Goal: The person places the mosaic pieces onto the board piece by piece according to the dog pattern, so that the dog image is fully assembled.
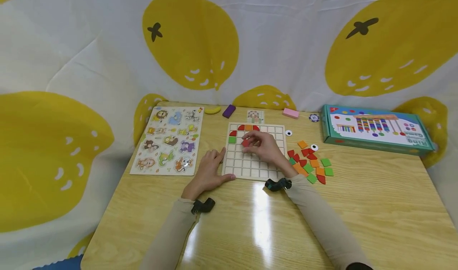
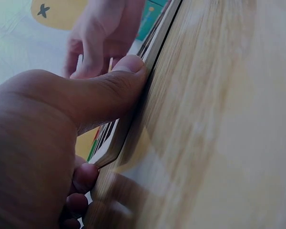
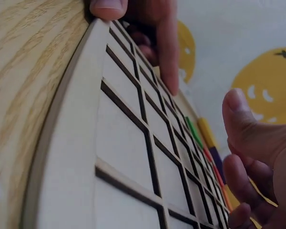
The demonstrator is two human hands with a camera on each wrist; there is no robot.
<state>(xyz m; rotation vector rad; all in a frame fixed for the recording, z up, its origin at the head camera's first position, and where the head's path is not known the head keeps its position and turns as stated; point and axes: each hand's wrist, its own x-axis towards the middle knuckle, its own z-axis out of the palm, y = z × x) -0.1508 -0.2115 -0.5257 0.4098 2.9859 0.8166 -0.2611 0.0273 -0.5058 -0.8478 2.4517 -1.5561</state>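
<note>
The wooden grid board (image 1: 237,171) lies flat on the table. My left hand (image 1: 209,169) rests at its near left corner, the straight thumb along the front edge and the index finger along the left side. Above the grid, my right hand (image 1: 264,146) pinches a small red piece (image 1: 245,142) between thumb and fingers; its exact shape is partly covered. In the far left cells sit a green square (image 1: 232,140), an orange square (image 1: 248,127) and several red quarter-round pieces (image 1: 233,133). In the right wrist view, the right thumb and fingers (image 3: 257,162) hide the red piece.
Loose red, orange and green pieces (image 1: 314,164) lie right of the board, with a white eye disc (image 1: 314,147) among them. A pattern card (image 1: 255,116) is behind it. An animal puzzle (image 1: 166,142) lies left; a boxed ring game (image 1: 377,129) stands far right.
</note>
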